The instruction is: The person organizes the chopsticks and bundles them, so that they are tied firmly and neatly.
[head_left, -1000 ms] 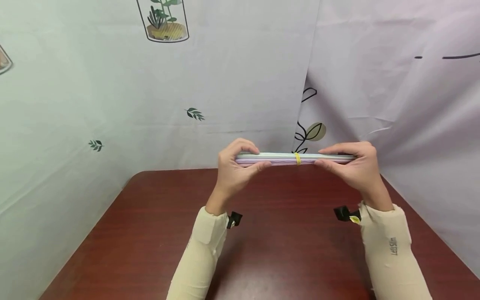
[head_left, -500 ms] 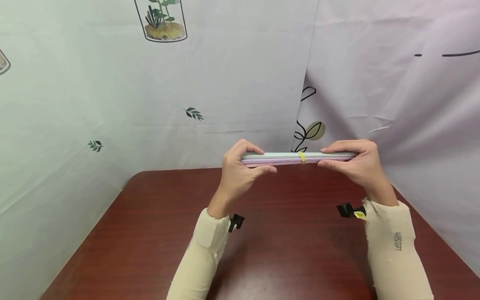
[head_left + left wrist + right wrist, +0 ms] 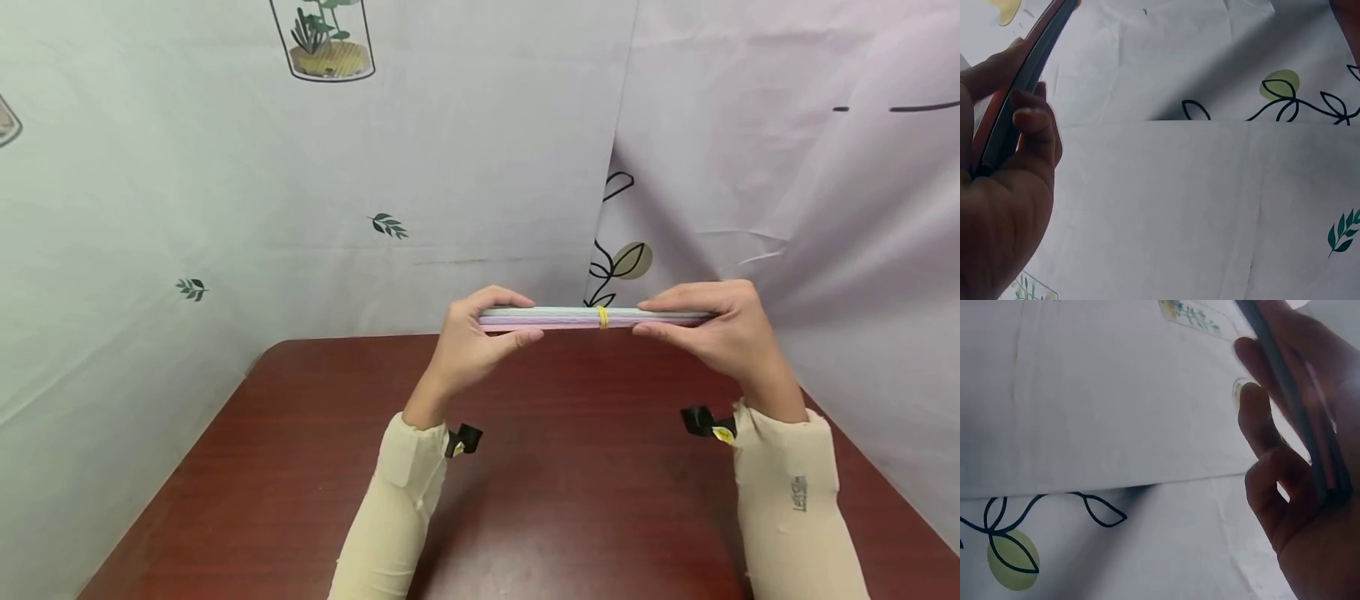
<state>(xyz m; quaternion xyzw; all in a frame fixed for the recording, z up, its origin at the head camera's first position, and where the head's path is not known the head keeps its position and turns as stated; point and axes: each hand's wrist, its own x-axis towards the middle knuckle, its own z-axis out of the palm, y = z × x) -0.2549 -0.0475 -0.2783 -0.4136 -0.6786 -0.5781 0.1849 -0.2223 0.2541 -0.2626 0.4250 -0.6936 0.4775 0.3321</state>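
A thin, flat bundle (image 3: 558, 318) of stacked pale green and lilac layers is held level above the far part of the table. Around it, near the middle, runs a yellow rubber band (image 3: 602, 317). My left hand (image 3: 467, 342) grips the left end, thumb below and fingers above. At the other end, my right hand (image 3: 723, 333) holds it the same way. Both wrist views show the bundle as a dark, narrow edge-on stack (image 3: 1030, 78), with curled fingers (image 3: 1257, 415) beside it in the right one. What the layers are made of cannot be told.
Below the hands spreads a dark red-brown table (image 3: 570, 492). White cloth (image 3: 480, 150) printed with leaves and plant jars hangs behind and at both sides. A small black camera mount (image 3: 697, 421) sits on the right wrist, another (image 3: 467, 440) on the left.
The bundle and both hands have shifted slightly to the right. My left thumb dipped away from the underside and has come back up a little. Both hands keep their grip.
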